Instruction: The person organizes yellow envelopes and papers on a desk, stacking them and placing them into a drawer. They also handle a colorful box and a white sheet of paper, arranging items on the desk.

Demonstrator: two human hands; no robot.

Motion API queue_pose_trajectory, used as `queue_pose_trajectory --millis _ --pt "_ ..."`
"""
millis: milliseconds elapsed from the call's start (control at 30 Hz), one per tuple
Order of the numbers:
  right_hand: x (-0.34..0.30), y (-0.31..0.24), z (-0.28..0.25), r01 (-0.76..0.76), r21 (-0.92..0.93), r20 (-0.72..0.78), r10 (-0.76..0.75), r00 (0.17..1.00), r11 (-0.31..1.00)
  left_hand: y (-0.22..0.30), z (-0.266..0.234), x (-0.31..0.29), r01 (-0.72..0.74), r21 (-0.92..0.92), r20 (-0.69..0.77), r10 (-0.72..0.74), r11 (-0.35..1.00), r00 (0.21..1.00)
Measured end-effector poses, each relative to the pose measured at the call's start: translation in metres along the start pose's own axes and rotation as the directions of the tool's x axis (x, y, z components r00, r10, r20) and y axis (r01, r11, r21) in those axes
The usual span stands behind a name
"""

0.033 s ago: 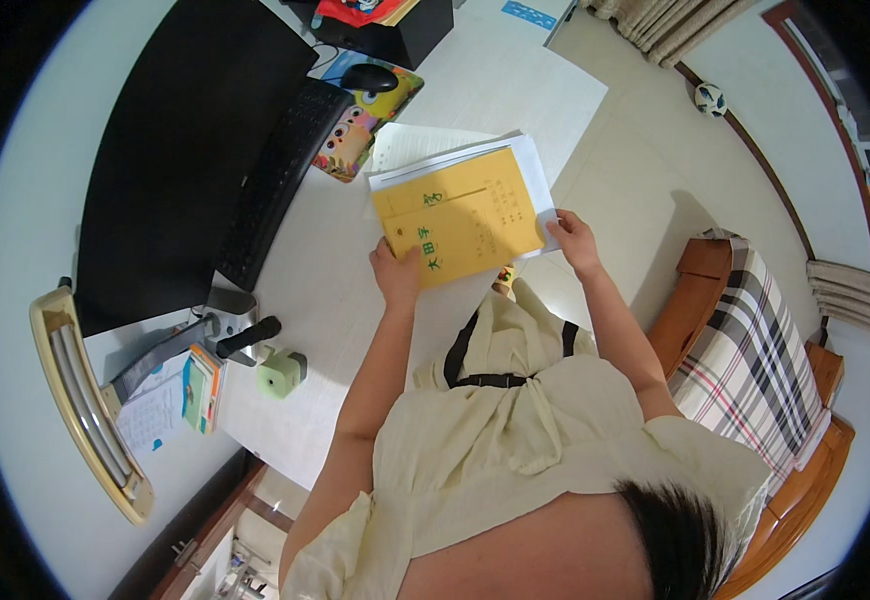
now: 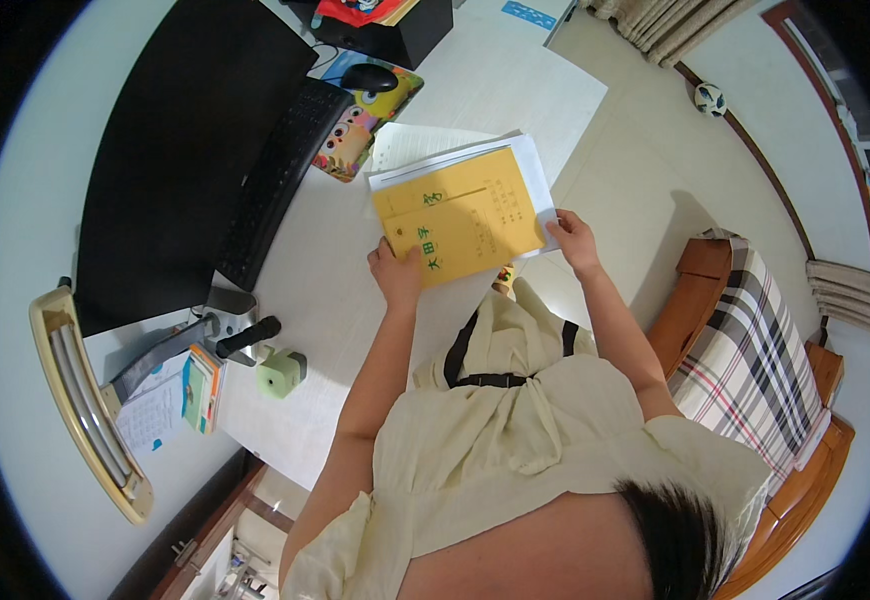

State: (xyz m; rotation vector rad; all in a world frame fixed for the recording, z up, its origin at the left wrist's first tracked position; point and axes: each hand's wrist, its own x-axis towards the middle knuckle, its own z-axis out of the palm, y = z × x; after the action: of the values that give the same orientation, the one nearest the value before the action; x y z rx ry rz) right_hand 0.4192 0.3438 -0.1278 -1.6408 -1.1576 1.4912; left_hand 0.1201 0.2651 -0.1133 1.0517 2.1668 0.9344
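A yellow exercise book lies face up on top of several white sheets, all held as one stack over the desk's edge. My left hand is closed on the book's near left corner, its thumb on the cover. On the right side, my right hand pinches the edge of the white sheets just beyond the book. Lined paper shows behind the stack's far left edge. How many sheets are under the book is hidden.
A white desk holds a black keyboard, a mouse on a colourful mat, a large black monitor and a small green box. A desk lamp stands left. Right is a bed with plaid cover; a ball lies beyond.
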Motion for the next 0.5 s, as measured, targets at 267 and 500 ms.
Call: queue_pose_trajectory --millis 267,500 --pt "0.007 0.006 0.002 0.061 -0.193 -0.193 -0.098 0.976 0.979 0.004 0.005 -0.003 0.024 0.162 -0.011 -0.023 0.987 1.0" --pt "0.01 0.005 0.003 0.047 -0.15 -0.162 -0.071 0.984 0.988 0.009 0.008 -0.005 0.075 0.176 -0.066 -0.064 0.981 0.996"
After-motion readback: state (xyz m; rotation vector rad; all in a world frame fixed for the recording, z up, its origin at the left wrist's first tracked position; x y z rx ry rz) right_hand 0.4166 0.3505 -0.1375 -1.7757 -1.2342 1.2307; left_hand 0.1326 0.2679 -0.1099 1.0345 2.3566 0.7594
